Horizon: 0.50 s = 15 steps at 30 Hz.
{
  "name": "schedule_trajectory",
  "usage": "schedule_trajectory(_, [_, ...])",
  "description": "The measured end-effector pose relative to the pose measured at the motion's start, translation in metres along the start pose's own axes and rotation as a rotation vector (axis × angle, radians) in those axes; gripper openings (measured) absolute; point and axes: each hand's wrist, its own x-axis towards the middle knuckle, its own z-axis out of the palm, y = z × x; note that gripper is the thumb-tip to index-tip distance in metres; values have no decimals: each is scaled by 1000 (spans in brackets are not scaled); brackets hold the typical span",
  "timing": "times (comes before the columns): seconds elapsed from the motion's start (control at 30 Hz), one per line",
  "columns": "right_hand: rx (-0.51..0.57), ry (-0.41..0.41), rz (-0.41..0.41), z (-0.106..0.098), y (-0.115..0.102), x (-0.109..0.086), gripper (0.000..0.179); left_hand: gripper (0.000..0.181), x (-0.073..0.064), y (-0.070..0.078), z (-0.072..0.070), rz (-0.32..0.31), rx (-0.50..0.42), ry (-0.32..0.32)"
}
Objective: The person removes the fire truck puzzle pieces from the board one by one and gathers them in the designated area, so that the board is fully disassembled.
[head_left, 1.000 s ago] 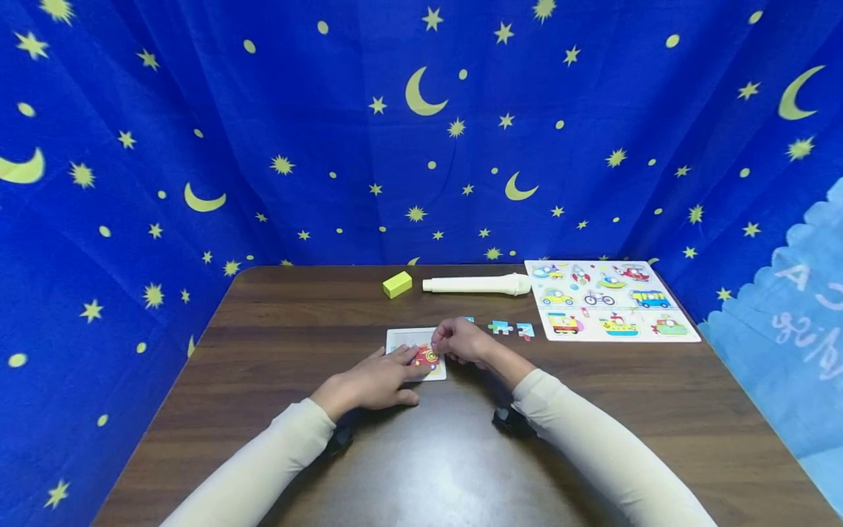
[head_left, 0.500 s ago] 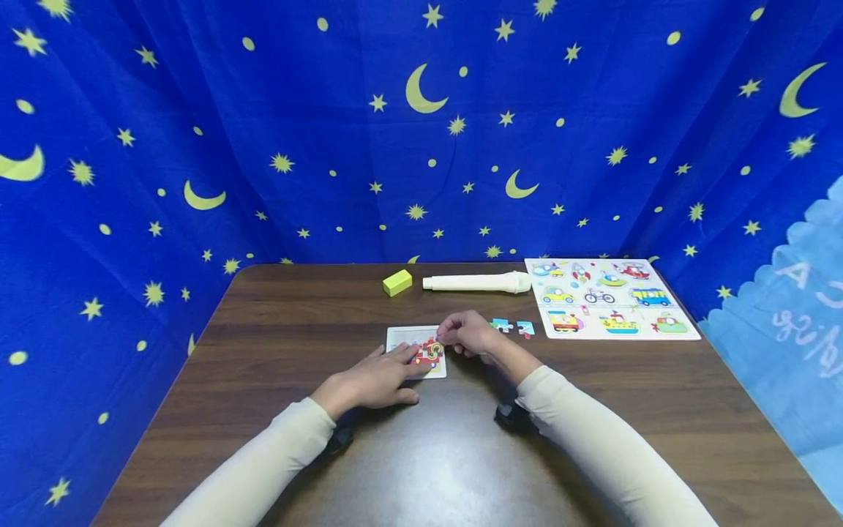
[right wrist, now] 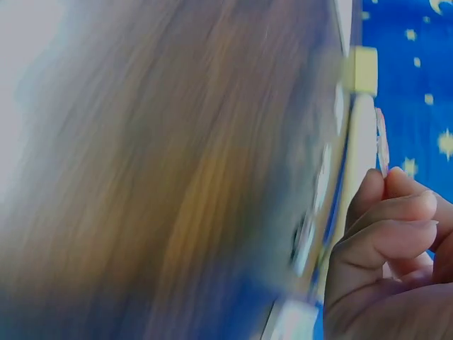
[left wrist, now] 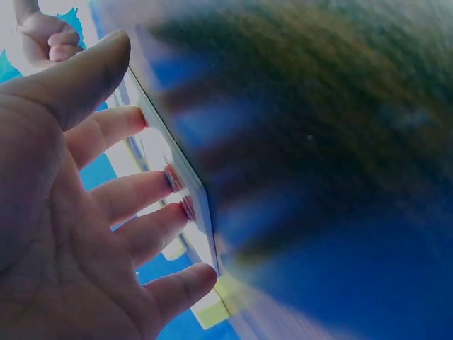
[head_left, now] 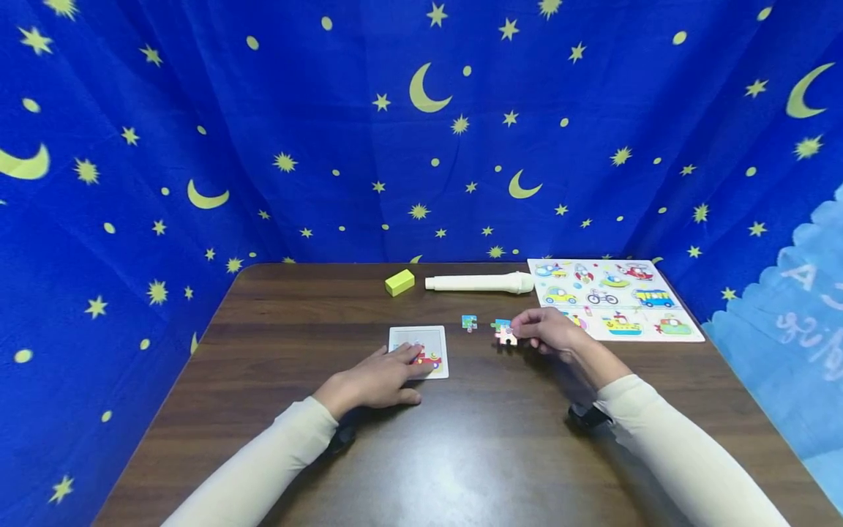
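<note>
My left hand (head_left: 378, 377) lies with its fingers spread on a small white-framed jigsaw tray (head_left: 402, 335), whose red picture shows partly beside the fingers. In the left wrist view the straight fingertips (left wrist: 177, 212) press on the tray's face. To the right, my right hand (head_left: 549, 329) pinches a pale pink jigsaw piece (head_left: 506, 336) between thumb and fingertips. The right wrist view shows that jigsaw piece (right wrist: 383, 142) edge-on above the fingers. The held piece overlaps a blue-green puzzle piece (head_left: 497, 323) on the table. Another loose puzzle piece (head_left: 469, 322) lies between the tray and the right hand.
A yellow block (head_left: 399, 282) and a cream microphone-shaped stick (head_left: 477, 283) lie along the back of the brown table (head_left: 316, 307). At the back right is a vehicle picture board (head_left: 626, 300), its near left corner covered by the right hand. A blue star curtain (head_left: 369, 132) hangs behind.
My right hand has moved from the tray's right edge rightward to the loose pieces, with the pink jigsaw piece in its fingers. My left hand has stayed on the tray.
</note>
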Motion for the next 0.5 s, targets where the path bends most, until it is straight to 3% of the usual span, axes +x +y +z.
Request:
schedule_trajectory(0.2, [-35,33,39,-35,17,-14,23,61,-1,0,0,1,0,-4])
schedule_trajectory(0.5, [-117,27,27,-42,26,-17,22,61,1,1,-2,18,30,-2])
